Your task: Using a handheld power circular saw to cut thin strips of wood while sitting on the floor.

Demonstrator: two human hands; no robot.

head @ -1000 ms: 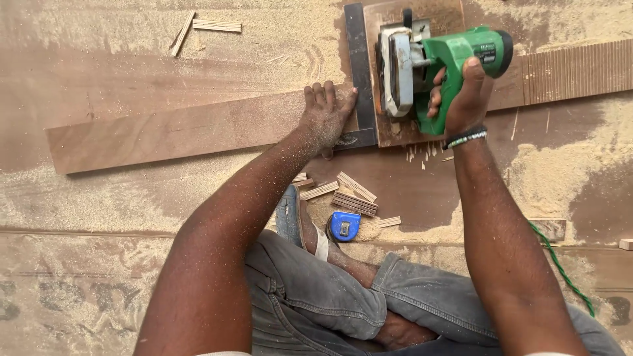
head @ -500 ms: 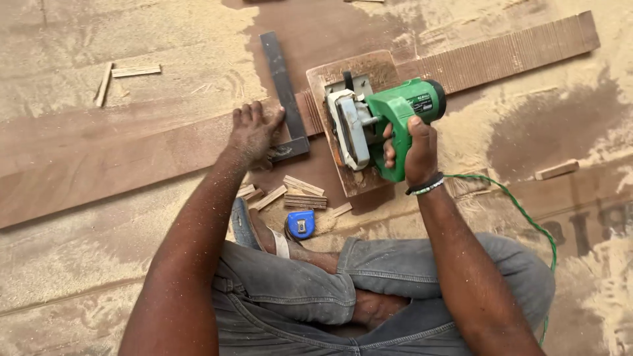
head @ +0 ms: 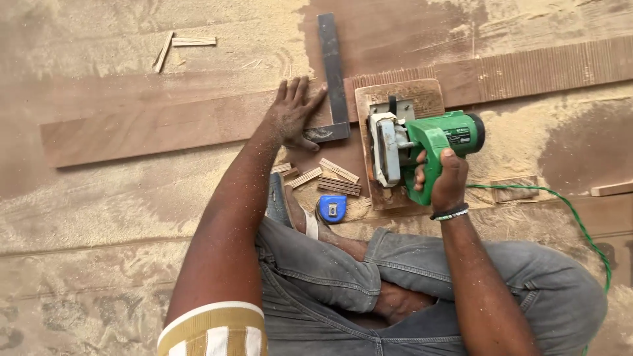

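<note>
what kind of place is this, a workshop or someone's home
Most likely a carpentry work spot on the ground. Sawdust covers the surface, the right hand grips a green circular saw, and the left hand presses on a long wooden plank beside a metal square.

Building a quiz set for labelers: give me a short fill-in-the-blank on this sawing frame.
1. The right hand grips the handle of a ____ circular saw.
2. The left hand lies flat on the long plank, touching a metal ____.
3. The small blue thing beside the foot is a ____.

Missing words: green; square; tape measure
</note>
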